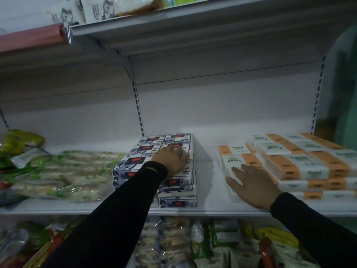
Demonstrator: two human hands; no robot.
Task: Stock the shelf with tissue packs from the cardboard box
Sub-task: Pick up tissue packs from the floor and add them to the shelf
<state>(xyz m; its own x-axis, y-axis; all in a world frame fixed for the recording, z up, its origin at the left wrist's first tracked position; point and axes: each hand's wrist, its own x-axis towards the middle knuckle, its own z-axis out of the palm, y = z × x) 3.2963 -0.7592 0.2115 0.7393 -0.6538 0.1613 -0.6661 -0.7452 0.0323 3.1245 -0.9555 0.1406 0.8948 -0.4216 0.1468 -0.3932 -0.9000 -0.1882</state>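
A stack of blue-and-white patterned tissue packs stands in the middle of the white shelf. My left hand lies on the top right pack of that stack, fingers bent over its right edge. To the right sit stacked orange-and-white tissue packs marked "Facial". My right hand rests flat with spread fingers on the front left pack of that group. The cardboard box is out of view.
Green plastic-wrapped bundles lie at the left of the shelf. A bare gap separates the two tissue stacks. An upper shelf overhangs, and the shelf below holds several wrapped packs.
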